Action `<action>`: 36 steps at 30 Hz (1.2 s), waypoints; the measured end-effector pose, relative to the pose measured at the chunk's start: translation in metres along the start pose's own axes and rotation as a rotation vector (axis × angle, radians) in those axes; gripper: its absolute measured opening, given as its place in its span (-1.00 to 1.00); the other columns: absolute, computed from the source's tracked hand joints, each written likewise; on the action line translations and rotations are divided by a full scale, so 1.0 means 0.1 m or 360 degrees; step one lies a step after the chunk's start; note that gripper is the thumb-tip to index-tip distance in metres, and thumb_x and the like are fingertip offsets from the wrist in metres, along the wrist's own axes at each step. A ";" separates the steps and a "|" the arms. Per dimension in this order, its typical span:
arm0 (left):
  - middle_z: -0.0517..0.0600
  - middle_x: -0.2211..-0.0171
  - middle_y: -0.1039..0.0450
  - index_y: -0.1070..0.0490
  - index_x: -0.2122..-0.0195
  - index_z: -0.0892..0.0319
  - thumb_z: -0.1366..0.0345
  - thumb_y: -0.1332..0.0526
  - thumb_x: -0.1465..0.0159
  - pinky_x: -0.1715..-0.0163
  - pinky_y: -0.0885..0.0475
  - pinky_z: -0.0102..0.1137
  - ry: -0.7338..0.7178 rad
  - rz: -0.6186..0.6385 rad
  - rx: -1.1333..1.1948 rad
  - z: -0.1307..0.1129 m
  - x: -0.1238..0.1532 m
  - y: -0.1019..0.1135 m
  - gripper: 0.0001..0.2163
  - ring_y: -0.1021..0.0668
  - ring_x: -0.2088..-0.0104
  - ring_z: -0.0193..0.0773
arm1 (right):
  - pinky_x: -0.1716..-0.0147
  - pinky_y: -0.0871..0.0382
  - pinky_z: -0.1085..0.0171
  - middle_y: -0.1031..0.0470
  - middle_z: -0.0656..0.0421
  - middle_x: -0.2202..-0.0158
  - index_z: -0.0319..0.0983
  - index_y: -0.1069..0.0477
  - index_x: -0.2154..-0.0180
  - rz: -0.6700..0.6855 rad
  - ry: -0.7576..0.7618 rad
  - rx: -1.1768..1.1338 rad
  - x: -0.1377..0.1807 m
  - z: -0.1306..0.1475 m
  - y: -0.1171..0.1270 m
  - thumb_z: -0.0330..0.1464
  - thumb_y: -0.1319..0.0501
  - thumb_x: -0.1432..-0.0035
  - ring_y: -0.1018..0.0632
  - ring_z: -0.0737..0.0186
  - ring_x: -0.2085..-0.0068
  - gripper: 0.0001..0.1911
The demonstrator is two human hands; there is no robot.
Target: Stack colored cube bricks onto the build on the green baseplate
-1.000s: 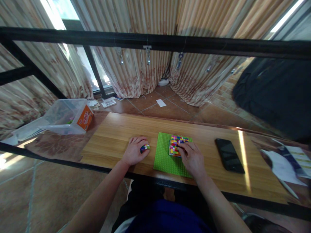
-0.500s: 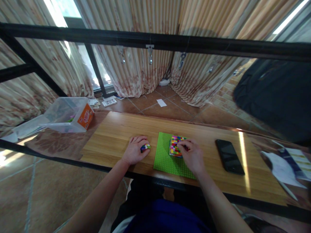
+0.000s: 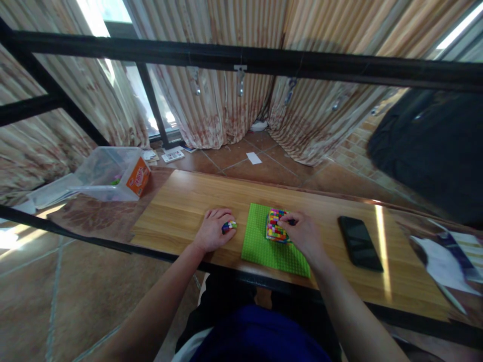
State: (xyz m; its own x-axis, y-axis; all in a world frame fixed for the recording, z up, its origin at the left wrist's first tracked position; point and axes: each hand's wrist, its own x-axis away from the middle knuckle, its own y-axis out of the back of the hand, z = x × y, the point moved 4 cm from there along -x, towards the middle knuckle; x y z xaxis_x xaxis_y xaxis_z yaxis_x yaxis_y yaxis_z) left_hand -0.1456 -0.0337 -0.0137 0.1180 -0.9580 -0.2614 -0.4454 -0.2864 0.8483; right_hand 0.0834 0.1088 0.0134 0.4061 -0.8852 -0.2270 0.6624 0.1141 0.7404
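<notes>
The left hand (image 3: 214, 231) lies half curled on the wooden table (image 3: 181, 198), small bricks (image 3: 229, 227) between its thumb and fingers; I cannot tell if it grips them. The right hand (image 3: 304, 234) has its fingertips close together at the colourful brick block (image 3: 274, 230), which stands on the green plate (image 3: 253, 246); whether they pinch a piece, I cannot tell.

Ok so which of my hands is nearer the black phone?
Right. Your right hand is at the multicoloured brick block, left of the black phone; your left hand is farther away, at small bricks left of the green baseplate.
</notes>
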 end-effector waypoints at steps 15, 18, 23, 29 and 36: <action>0.00 -0.08 -0.42 -0.44 0.17 0.06 0.22 -0.25 -0.18 -0.10 -0.21 -0.16 0.0001 0.0004 -0.0026 0.00 0.03 -0.02 -0.81 -0.40 -0.11 -0.10 | 0.17 -0.39 0.19 -0.49 0.08 0.25 -0.19 -0.49 0.27 0.0305 0.0600 -0.0045 0.47 0.85 -0.74 -0.45 -0.08 -0.22 -0.50 0.17 0.22 -0.79; 0.00 -0.08 -0.42 -0.44 0.16 0.06 0.23 -0.25 -0.17 -0.10 -0.22 -0.16 0.0006 -0.0001 -0.0028 0.01 0.03 -0.02 -0.79 -0.40 -0.11 -0.09 | 0.13 -0.39 0.16 -0.49 0.06 0.25 -0.19 -0.48 0.25 0.0347 0.0586 0.0052 0.44 0.85 -0.96 -0.47 -0.08 -0.21 -0.50 0.12 0.19 -0.80; 0.01 -0.07 -0.43 -0.45 0.17 0.07 0.24 -0.26 -0.16 -0.10 -0.22 -0.15 0.0011 -0.0017 -0.0023 0.02 0.03 -0.02 -0.80 -0.40 -0.10 -0.08 | 0.13 -0.38 0.15 -0.47 0.04 0.28 -0.22 -0.46 0.31 0.0335 0.0516 0.0110 0.37 0.82 -1.08 -0.47 -0.07 -0.23 -0.48 0.10 0.19 -0.80; 0.01 -0.08 -0.42 -0.45 0.17 0.07 0.23 -0.24 -0.18 -0.12 -0.20 -0.16 0.0018 -0.0028 -0.0033 0.04 0.03 -0.04 -0.81 -0.40 -0.11 -0.09 | 0.17 -0.37 0.19 -0.46 0.09 0.31 -0.22 -0.46 0.32 0.0225 0.0540 -0.0039 0.45 0.86 -0.87 -0.42 -0.05 -0.27 -0.48 0.16 0.23 -0.78; 0.00 -0.04 -0.45 -0.45 0.20 0.08 0.27 -0.20 -0.21 -0.12 -0.21 -0.18 0.0032 -0.0084 -0.0041 0.05 0.03 -0.04 -0.86 -0.41 -0.10 -0.12 | 0.19 -0.42 0.19 -0.52 0.09 0.21 -0.20 -0.51 0.22 -0.0064 0.0351 -0.0152 0.62 0.48 -0.18 -0.27 -0.12 -0.27 -0.53 0.18 0.20 -0.78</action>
State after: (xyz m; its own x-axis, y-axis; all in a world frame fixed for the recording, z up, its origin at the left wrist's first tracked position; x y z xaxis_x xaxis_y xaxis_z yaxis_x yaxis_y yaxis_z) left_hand -0.1483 -0.0353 -0.0202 0.1589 -0.9416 -0.2970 -0.4151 -0.3367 0.8452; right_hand 0.0661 0.0302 0.0161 0.4990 -0.7710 -0.3957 0.7330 0.1320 0.6673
